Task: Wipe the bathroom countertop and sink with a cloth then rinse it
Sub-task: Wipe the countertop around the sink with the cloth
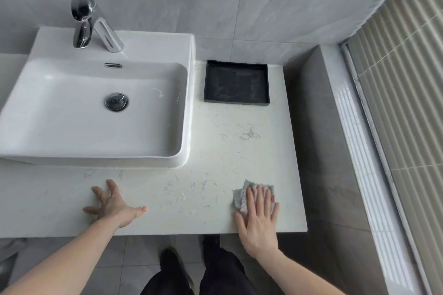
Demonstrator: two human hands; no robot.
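Head view: at lower right of the frame the right hand (257,217) lies flat, fingers straight, pressing a grey cloth (242,195) onto the white countertop (215,151). At lower left the left hand (112,203) rests splayed, released, holding nothing. The sink (96,108) fills the upper left; a black tray (236,84), perhaps dusty, sits just right of it.

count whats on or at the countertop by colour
white: 2, the sink and the countertop
black: 1, the tray
grey: 1, the cloth under the right hand
chrome: 1, the faucet
total: 5
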